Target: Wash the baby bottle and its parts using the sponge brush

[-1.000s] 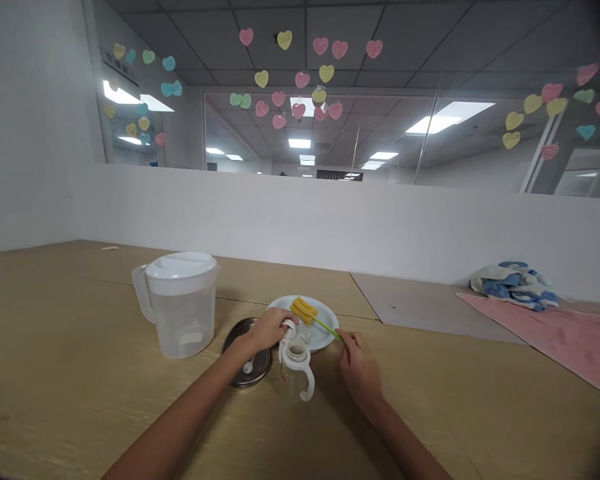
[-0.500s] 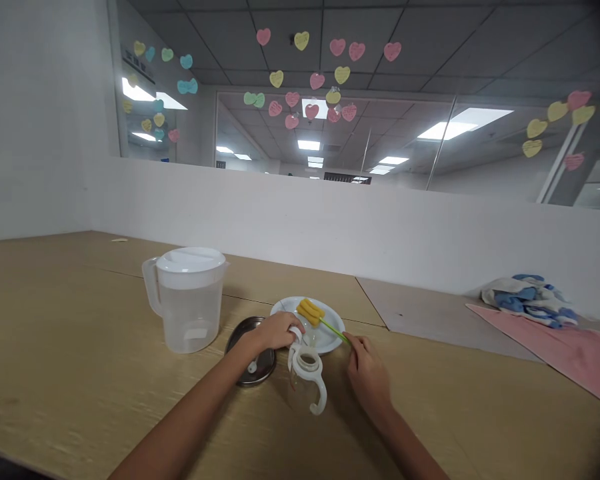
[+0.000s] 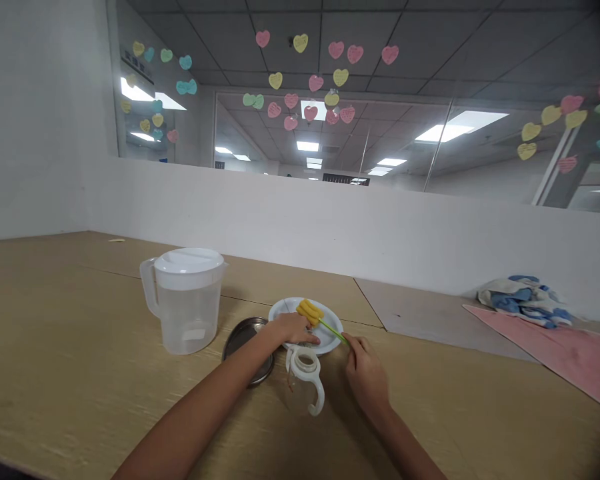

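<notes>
Reaching farther right than half a second ago with the left hand [image 3: 294,328], over the shallow white plate [image 3: 333,315]; cannot tell how far open or holding what. Still closed with the right hand [image 3: 367,373] on the green-handled yellow sponge brush [image 3: 310,311], aimed head-first away and leftward over the plate, slanting lengthwise.

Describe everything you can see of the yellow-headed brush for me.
The brush has a ridged yellow head that looks like soft sponge and a thin, bright green handle, probably plastic. The right hand grips the handle's near end, hiding its tip. The brush slants away and leftward, its head over the white plate; whether it rests there is unclear. The left hand is close beside the head, partly in front of it; I can't tell whether they touch.
</notes>
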A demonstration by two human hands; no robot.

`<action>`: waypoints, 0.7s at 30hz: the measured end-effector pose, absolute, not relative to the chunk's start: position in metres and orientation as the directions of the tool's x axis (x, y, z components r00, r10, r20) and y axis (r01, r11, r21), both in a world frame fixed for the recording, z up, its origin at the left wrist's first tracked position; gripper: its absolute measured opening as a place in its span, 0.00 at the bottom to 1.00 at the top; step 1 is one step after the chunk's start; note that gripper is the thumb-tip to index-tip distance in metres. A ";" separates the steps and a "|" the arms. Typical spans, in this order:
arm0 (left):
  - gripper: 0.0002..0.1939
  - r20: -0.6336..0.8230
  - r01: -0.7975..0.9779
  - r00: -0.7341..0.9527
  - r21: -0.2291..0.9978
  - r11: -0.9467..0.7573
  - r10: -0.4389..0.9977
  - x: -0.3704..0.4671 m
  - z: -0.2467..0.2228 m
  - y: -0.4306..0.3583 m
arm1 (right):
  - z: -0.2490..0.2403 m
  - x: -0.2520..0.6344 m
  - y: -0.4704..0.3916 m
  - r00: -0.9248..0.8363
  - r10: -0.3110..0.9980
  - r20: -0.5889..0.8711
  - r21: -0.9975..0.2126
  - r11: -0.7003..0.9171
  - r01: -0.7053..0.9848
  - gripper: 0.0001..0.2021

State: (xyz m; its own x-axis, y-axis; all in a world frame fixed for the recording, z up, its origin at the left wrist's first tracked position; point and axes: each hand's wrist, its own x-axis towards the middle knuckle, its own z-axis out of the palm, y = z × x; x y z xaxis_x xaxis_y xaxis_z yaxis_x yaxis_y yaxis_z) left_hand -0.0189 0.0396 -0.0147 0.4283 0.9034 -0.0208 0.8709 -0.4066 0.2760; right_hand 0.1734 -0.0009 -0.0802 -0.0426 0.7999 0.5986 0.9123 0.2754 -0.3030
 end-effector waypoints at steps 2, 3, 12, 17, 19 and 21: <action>0.20 -0.001 0.876 0.417 0.266 -0.402 0.909 -0.016 -0.017 0.041 | -0.079 0.174 -0.001 -0.036 0.799 0.600 -0.302 0.268 0.915 0.21; 0.19 0.008 0.879 0.411 0.263 -0.398 0.912 -0.015 -0.018 0.042 | -0.079 0.175 -0.001 -0.035 0.795 0.606 -0.301 0.270 0.915 0.21; 0.25 0.016 0.892 0.349 0.302 -0.337 0.937 -0.020 -0.023 0.045 | -0.074 0.176 -0.003 0.015 0.782 0.623 -0.334 0.249 0.909 0.20; 0.32 0.014 0.875 0.364 0.338 -0.347 0.931 -0.021 -0.026 0.048 | -0.072 0.179 -0.003 0.016 0.775 0.632 -0.332 0.252 0.909 0.21; 0.32 0.002 0.869 0.375 0.347 -0.352 0.927 -0.022 -0.028 0.051 | -0.072 0.180 -0.002 0.016 0.777 0.630 -0.324 0.244 0.914 0.20; 0.31 -0.010 0.868 0.379 0.351 -0.352 0.925 -0.022 -0.029 0.054 | -0.072 0.180 -0.002 0.025 0.786 0.617 -0.326 0.226 0.918 0.20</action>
State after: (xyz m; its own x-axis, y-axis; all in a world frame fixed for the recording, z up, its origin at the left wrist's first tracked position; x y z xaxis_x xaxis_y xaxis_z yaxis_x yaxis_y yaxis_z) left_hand -0.0216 0.0539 -0.0294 0.3794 0.9252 -0.0099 0.8677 -0.3521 0.3509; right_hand 0.1804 -0.0020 -0.0718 0.0253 0.7864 0.6172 0.9179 0.2263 -0.3260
